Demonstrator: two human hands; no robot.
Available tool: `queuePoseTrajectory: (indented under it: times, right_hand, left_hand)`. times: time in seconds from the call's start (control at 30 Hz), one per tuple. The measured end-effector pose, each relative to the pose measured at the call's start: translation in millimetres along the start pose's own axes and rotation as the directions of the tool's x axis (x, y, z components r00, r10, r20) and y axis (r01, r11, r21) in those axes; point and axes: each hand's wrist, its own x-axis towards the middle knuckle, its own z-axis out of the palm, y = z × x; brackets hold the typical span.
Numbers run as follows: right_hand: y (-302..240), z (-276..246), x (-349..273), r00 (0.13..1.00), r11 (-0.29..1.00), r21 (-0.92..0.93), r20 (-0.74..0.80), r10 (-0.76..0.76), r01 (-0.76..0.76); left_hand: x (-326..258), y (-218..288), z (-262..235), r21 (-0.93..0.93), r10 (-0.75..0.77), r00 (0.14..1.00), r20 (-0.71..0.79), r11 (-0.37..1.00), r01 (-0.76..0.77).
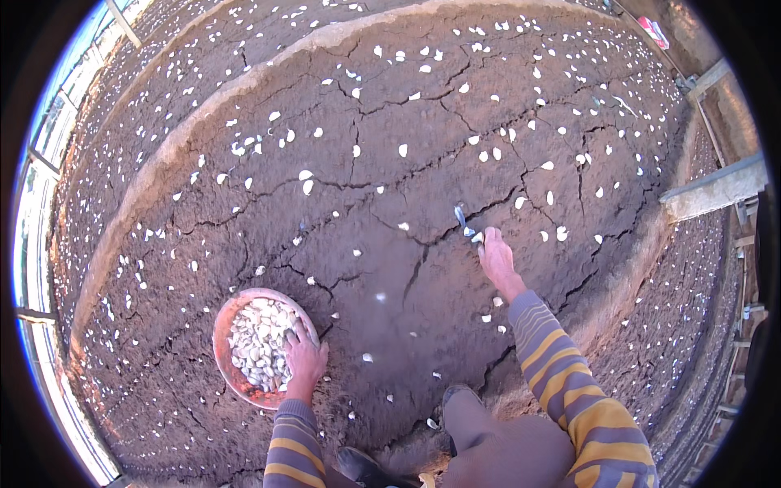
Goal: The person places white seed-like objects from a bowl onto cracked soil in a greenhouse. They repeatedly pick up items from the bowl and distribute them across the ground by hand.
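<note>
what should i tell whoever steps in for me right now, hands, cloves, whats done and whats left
Left hand: rests in the pink bowl of garlic cloves; its grip is unclear.
Right hand: stretched out, holding a small tool at the cracked soil bed.
Done: cloves lie spaced over most of the bed.
Left: the patch in front of the knees looks sparse; the bowl is far from empty.

- Between your left hand (305, 358) at the bowl (224, 358) and your right hand (495, 259), cracked soil (407, 171) lies open.
- Scattered cloves (306, 180) dot your path everywhere.
- The raised ridge (163, 171) bounds your reach on the left.
</note>
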Motion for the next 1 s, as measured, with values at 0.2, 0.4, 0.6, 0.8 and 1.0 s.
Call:
queuePoseTrajectory:
  times: [0.2, 0.4, 0.6, 0.8, 1.0]
  right_hand:
    - [-6, 1, -12, 0.997, 0.987, 0.159, -0.065, -0.028, 0.038]
    - [-60, 0, -51, 0.968, 0.974, 0.115, 0.139, -0.210, 0.195]
    - [-43, 21, -51, 0.999, 0.953, 0.302, 0.001, 0.033, -0.031]
    - [-36, 21, -28, 0.986, 0.969, 0.233, -0.124, 0.112, -0.080]
    - [-44, 3, -2, 0.995, 0.996, 0.082, -0.099, 0.035, -0.027]
  left_hand:
    - [-13, 3, -8, -0.184, -0.104, 0.994, 0.037, 0.977, 0.110]
    - [-13, 9, -20, -0.172, -0.122, 0.986, 0.110, 0.975, 0.140]
    - [-15, 13, -29, -0.170, -0.092, 0.987, 0.132, 0.979, 0.113]
    - [-15, 10, -22, -0.182, -0.073, 0.994, 0.084, 0.979, 0.088]
    - [-16, 7, -21, -0.165, -0.055, 0.996, 0.066, 0.984, 0.066]
